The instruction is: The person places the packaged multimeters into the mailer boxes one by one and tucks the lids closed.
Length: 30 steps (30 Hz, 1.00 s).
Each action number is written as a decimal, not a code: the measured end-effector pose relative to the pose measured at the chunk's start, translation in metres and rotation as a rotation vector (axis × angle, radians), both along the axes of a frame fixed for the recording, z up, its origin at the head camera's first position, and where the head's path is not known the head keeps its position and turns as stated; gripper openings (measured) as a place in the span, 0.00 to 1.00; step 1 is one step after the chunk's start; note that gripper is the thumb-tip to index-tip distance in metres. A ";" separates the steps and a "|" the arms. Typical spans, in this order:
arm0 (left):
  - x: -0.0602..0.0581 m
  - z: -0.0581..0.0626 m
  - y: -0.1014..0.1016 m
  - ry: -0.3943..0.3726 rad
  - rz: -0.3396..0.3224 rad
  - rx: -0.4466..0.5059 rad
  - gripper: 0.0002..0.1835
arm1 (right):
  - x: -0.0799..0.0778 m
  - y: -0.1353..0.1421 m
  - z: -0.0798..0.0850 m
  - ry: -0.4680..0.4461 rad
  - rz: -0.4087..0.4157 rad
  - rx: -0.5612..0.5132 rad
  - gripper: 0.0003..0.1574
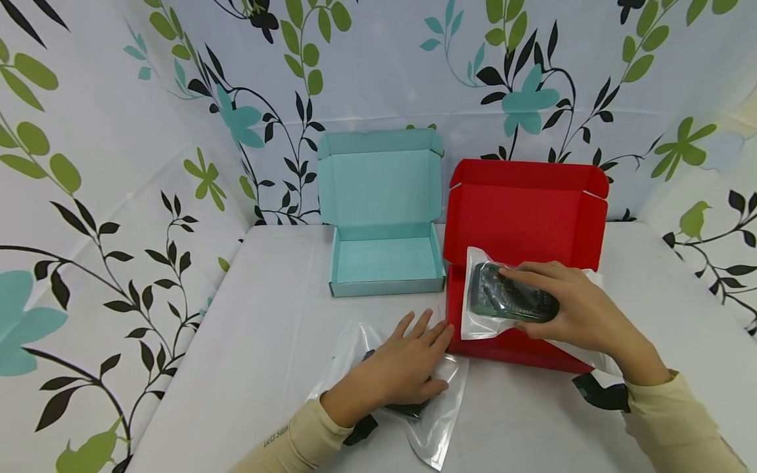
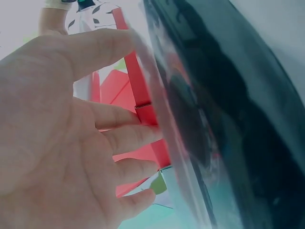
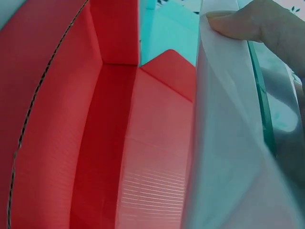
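Observation:
My right hand (image 1: 576,309) grips a clear, white-backed plastic bag (image 1: 471,328) holding a dark, rounded, greenish-black device (image 1: 514,295). The device's exact kind is unclear. It is held over the open red box (image 1: 526,217), whose inside shows bare red cardboard (image 3: 157,143) in the right wrist view. My left hand (image 1: 405,368) has its fingers extended, with the tips at the red box's left front corner. Beneath that hand lies another clear plastic bag (image 1: 440,427) with a dark item inside, partly hidden. The left wrist view shows a dark item (image 2: 238,114) in plastic close beside the palm.
An open light teal box (image 1: 387,259) stands left of the red one, lid raised against the patterned cloth backdrop (image 1: 378,66). White cloth (image 1: 254,368) covers the table. Dark straps (image 1: 600,393) sit at both wrists.

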State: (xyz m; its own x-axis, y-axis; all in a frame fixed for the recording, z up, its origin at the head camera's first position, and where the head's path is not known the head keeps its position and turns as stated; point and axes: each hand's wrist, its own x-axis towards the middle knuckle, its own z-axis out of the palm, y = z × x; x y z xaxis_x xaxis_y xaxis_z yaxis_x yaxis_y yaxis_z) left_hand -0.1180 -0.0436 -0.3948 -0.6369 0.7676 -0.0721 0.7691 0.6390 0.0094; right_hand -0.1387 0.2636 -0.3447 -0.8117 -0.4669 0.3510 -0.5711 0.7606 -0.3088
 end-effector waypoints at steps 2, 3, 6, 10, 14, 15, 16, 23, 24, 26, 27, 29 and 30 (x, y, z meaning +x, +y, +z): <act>-0.001 0.001 0.000 -0.020 0.003 0.001 0.45 | -0.003 -0.001 -0.002 -0.023 -0.003 0.009 0.61; -0.001 0.001 -0.001 -0.026 0.004 0.000 0.44 | -0.004 -0.002 -0.003 -0.034 -0.006 0.013 0.60; -0.002 0.002 -0.002 -0.045 0.002 -0.001 0.44 | -0.008 -0.003 -0.005 -0.056 -0.008 0.023 0.60; -0.003 0.004 -0.003 -0.073 -0.002 0.007 0.44 | -0.013 -0.003 -0.008 -0.063 0.006 0.016 0.60; -0.004 0.004 -0.003 -0.099 -0.002 0.014 0.44 | -0.017 -0.002 -0.012 -0.084 0.015 0.007 0.59; -0.005 0.004 -0.003 -0.104 -0.001 0.015 0.44 | -0.018 -0.002 -0.013 -0.092 0.015 0.006 0.59; -0.005 0.004 -0.003 -0.108 0.000 0.016 0.44 | -0.018 -0.003 -0.014 -0.102 0.013 0.006 0.59; -0.004 0.004 -0.003 -0.125 0.005 0.016 0.44 | -0.023 -0.003 -0.021 -0.151 0.004 -0.001 0.60; -0.004 0.005 -0.003 -0.128 0.006 0.016 0.44 | -0.023 -0.004 -0.022 -0.156 0.004 -0.002 0.60; -0.004 0.005 -0.004 -0.134 0.007 0.017 0.44 | -0.024 -0.004 -0.024 -0.164 0.003 -0.002 0.59; -0.004 0.005 -0.004 -0.139 0.008 0.018 0.44 | -0.024 -0.004 -0.025 -0.168 0.002 -0.001 0.59; -0.005 0.005 -0.004 -0.149 0.010 0.019 0.44 | -0.025 -0.004 -0.027 -0.172 -0.002 -0.001 0.58; -0.005 0.005 -0.004 -0.152 0.011 0.019 0.44 | -0.026 -0.005 -0.027 -0.174 -0.004 0.000 0.58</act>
State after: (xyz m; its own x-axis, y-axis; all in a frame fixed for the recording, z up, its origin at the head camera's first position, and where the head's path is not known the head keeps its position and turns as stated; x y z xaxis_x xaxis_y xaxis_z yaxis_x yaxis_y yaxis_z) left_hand -0.1231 -0.0475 -0.3895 -0.6282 0.7626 -0.1541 0.7508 0.6462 0.1369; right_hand -0.1645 0.2590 -0.3721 -0.8619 -0.4637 0.2053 -0.5062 0.7625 -0.4028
